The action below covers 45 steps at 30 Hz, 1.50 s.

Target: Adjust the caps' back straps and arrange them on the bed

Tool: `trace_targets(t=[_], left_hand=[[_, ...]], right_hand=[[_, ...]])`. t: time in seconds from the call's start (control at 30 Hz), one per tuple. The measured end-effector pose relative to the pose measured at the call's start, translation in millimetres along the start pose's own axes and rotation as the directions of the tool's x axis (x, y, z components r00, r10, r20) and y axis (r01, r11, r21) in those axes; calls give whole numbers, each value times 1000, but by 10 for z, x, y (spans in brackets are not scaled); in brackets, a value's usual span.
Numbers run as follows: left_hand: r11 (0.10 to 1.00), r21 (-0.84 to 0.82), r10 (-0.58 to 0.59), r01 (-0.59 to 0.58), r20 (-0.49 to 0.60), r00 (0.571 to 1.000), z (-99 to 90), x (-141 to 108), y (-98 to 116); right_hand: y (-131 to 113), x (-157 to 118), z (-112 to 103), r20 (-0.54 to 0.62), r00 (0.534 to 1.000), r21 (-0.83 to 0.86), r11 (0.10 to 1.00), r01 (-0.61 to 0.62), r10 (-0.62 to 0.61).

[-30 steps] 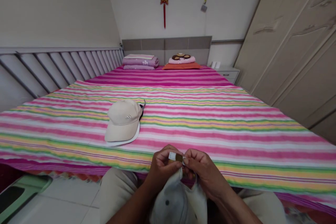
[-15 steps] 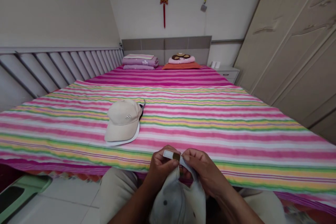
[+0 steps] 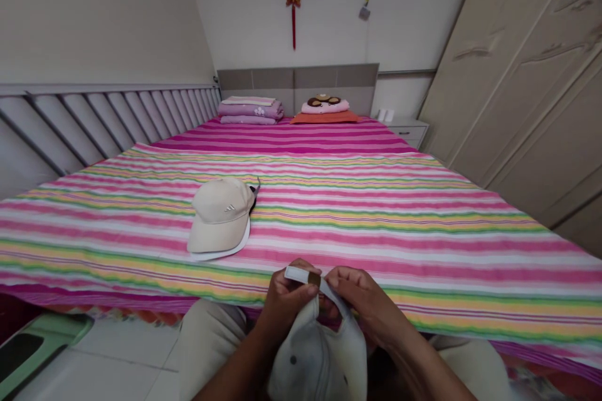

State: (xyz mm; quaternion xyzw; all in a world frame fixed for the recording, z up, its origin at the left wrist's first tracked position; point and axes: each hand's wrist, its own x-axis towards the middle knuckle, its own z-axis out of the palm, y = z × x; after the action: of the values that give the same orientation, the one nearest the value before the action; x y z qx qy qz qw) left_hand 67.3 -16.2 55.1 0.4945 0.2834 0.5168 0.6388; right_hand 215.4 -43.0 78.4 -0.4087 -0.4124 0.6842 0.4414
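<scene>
A pale grey cap [image 3: 310,354] hangs in front of my lap at the near edge of the bed, its back opening facing up. Its strap [image 3: 297,274] runs through a brown-gold buckle [image 3: 314,279], with the free end sticking out to the left. My left hand [image 3: 289,301] is closed on the strap at the buckle, thumb on top. On the other side, my right hand [image 3: 360,294] pinches the strap just right of the buckle. A beige cap [image 3: 221,210] rests on the bed, stacked over another with a white brim [image 3: 237,249].
A striped sheet [image 3: 357,200] covers the bed. Folded purple bedding [image 3: 251,111] and a pink pile [image 3: 324,106] lie by the headboard [image 3: 268,79]. A rail [image 3: 113,116] runs along the left, a wardrobe [image 3: 512,69] on the right. A green stool [image 3: 51,341] stands lower left.
The strap's free end sticks out slightly farther left than before. The buckle and held cap have shifted a little left. Both hands keep their hold, and the caps on the bed stay put.
</scene>
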Motion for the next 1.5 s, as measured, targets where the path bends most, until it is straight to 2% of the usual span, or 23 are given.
trace_targets(t=[0.1, 0.33, 0.47, 0.53, 0.6, 0.73, 0.8, 0.87, 0.97, 1.1, 1.2, 1.33, 1.5], left_hand=[[1000, 21, 13, -13, -13, 1000, -4, 13, -14], [998, 9, -56, 55, 98, 994, 0, 2, -20], [980, -67, -175, 189, 177, 968, -11, 1, 77], [960, -73, -255, 272, 182, 950, -30, 50, 146], [932, -6, -354, 362, 202, 913, -68, 127, 214], [818, 185, -575, 545, 325, 751, -178, 281, 307], [783, 205, -619, 587, 345, 705, -217, 320, 327], [776, 157, -623, 611, 342, 703, -234, 333, 334], [787, 47, -594, 615, 328, 735, -240, 331, 335], [794, -9, -577, 608, 303, 758, -283, 340, 337], [780, 21, -605, 626, 282, 745, -320, 358, 351], [781, 60, -613, 622, 267, 744, -303, 379, 393], [779, 104, -619, 618, 286, 731, -229, 378, 426]], right_hand=[[15, 9, -6, -16, 1000, -19, 1000, -2, 1], [42, 25, -8, -57, 998, -24, 1000, 12, -13], [-6, 25, -27, -71, 997, -59, 998, 8, -12], [-43, 29, -34, -69, 998, -102, 995, -5, -2], [-79, 35, -42, -59, 998, -152, 988, -13, 4], [-133, 29, -66, -24, 999, -219, 975, -31, 26], [-146, 19, -95, 23, 998, -185, 981, -55, 60], [-133, 15, -144, 80, 995, -126, 991, -50, 60], [-33, 37, -262, 163, 986, -77, 997, -24, 37], [164, 79, -425, 286, 953, -7, 995, -99, 97], [202, 81, -482, 250, 967, 63, 996, -61, 44], [95, 42, -487, 193, 981, 112, 994, -6, -16], [-22, -14, -471, 150, 988, 115, 993, 10, -28]])
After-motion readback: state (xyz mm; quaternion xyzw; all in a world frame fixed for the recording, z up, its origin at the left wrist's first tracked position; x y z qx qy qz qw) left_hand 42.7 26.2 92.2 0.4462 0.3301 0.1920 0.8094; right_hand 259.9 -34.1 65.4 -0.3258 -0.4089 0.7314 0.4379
